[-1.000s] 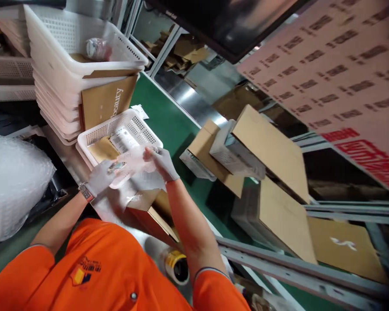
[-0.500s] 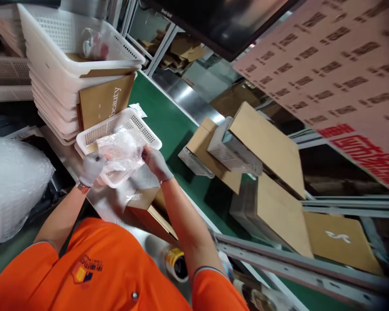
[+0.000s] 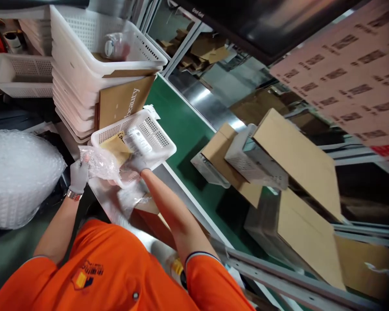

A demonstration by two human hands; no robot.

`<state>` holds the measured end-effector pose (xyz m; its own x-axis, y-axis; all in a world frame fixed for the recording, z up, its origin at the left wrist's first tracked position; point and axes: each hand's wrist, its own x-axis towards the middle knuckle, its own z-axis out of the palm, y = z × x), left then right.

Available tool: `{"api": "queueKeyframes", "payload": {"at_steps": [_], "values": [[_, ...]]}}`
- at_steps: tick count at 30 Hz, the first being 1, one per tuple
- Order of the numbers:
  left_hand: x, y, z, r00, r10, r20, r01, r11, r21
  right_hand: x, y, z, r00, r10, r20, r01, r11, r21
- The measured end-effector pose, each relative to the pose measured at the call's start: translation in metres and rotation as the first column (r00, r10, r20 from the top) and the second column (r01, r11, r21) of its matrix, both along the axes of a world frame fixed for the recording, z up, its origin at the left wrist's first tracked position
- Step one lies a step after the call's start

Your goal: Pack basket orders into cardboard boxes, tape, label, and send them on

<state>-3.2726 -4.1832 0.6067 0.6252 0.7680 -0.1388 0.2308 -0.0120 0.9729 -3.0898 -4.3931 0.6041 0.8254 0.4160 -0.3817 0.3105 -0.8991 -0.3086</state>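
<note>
My left hand [image 3: 79,176], in a pale glove, pinches the left end of a clear bubble-wrap parcel [image 3: 100,164] with something pinkish inside. The parcel is at the near left edge of a small white plastic basket [image 3: 164,142]. My right hand [image 3: 138,164], also gloved, is over the basket's near side by the parcel's right end; its fingers are blurred and partly hidden. Inside the basket lie a tan envelope or card [image 3: 118,149] and a white printed label or packet [image 3: 138,140].
Stacked white baskets [image 3: 76,80] and a brown "beauty" box [image 3: 123,101] stand behind. A big bubble-wrap roll [image 3: 19,177] is at left. Baskets and cardboard boxes [image 3: 298,160] sit on the green conveyor [image 3: 168,108] at right. An open carton [image 3: 152,220] is near my body.
The bubble-wrap parcel has moved left from over the basket, uncovering the envelope and label. My left hand went left and down; my right hand moved in toward the basket's near side.
</note>
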Motion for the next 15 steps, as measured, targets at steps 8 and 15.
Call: {"api": "queueKeyframes", "payload": {"at_steps": [8,15], "values": [[0.007,-0.012,0.006,0.976,-0.08,0.201,0.126,0.966,-0.225,0.03,-0.055,0.056,0.987,-0.145,0.072,0.138,0.987,0.087],[0.021,-0.041,0.02,0.892,-0.139,0.43,0.395,0.701,-0.593,-0.025,-0.11,0.065,0.892,0.021,-0.452,0.407,0.399,0.821]]}}
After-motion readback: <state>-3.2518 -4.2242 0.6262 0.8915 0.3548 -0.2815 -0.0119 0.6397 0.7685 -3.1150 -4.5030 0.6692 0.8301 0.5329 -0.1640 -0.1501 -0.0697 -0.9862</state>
